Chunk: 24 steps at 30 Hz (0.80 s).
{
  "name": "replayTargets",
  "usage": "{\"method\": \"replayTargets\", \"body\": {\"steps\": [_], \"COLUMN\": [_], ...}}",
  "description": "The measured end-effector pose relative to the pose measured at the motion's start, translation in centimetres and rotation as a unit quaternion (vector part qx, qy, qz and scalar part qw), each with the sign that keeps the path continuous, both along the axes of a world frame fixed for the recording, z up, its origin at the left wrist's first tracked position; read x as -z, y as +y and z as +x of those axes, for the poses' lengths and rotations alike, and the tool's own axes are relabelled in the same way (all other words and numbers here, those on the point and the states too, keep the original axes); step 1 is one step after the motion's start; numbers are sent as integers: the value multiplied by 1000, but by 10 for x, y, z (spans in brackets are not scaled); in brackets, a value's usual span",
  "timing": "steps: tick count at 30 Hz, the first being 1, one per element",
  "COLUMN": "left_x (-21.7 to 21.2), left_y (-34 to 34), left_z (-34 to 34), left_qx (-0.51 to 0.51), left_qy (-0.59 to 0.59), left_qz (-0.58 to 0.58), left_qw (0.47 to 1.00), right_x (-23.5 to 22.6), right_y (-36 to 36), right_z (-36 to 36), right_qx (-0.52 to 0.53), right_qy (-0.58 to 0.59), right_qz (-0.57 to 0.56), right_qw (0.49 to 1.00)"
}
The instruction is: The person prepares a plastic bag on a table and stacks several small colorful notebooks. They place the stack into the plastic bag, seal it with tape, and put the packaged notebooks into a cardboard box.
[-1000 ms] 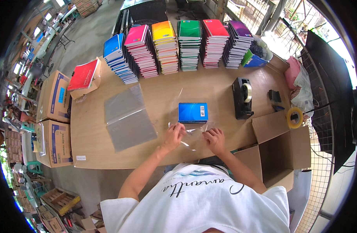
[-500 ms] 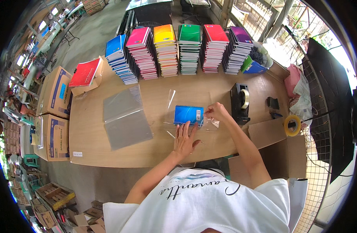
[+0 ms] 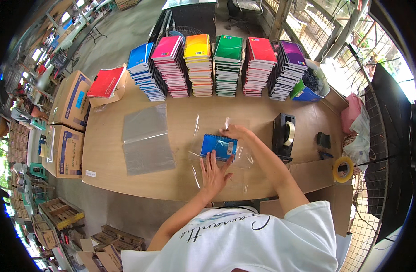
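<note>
A small blue spiral notebook (image 3: 213, 144) lies on clear plastic film (image 3: 245, 159) at the middle of the table, its coil along the far edge. My left hand (image 3: 213, 176) is open, with spread fingers resting on the notebook's near edge. Just beyond the far right corner of the notebook, my right hand (image 3: 235, 132) pinches a raised piece of the film. Left of this lie flat clear plastic sheets (image 3: 148, 147). A black tape dispenser (image 3: 279, 136) with a roll of clear tape stands right of my right forearm.
Several tall stacks of coloured spiral notebooks, such as the green stack (image 3: 228, 68), line the table's far side. Cardboard boxes (image 3: 65, 152) stand at the left edge, with a red notebook (image 3: 106, 83) nearby. At right are a yellowish tape roll (image 3: 343, 169) and a cardboard flap (image 3: 311, 176).
My right hand has moved from the notebook's right side to its far right corner, lifting film there. My left hand stays on the near edge. The whole view has shifted slightly.
</note>
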<state>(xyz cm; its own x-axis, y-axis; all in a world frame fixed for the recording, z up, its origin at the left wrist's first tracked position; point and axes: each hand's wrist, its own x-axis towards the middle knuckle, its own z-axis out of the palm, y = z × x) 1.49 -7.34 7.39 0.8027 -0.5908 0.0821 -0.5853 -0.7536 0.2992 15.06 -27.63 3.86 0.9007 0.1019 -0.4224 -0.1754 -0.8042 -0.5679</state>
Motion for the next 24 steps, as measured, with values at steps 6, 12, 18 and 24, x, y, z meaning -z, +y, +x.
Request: {"method": "replayTargets", "body": {"steps": [6, 12, 18, 24], "left_x": [-6, -13, -15, -10], "left_y": [-8, -9, -5, -2], "left_z": [-4, -8, -11, -13], "left_qx": [-39, -46, -50, -48], "left_qy": [26, 36, 52, 40], "left_qz": [0, 0, 10, 19], "left_qw": [999, 998, 997, 998], "right_x": [16, 4, 1, 16], "right_y": [-5, 9, 11, -4], "right_z": [1, 6, -6, -6], "right_qx": [27, -17, 23, 10], "right_qy": [-83, 32, -84, -468], "right_qz": [-10, 2, -21, -122], "right_qw": [996, 999, 996, 875]}}
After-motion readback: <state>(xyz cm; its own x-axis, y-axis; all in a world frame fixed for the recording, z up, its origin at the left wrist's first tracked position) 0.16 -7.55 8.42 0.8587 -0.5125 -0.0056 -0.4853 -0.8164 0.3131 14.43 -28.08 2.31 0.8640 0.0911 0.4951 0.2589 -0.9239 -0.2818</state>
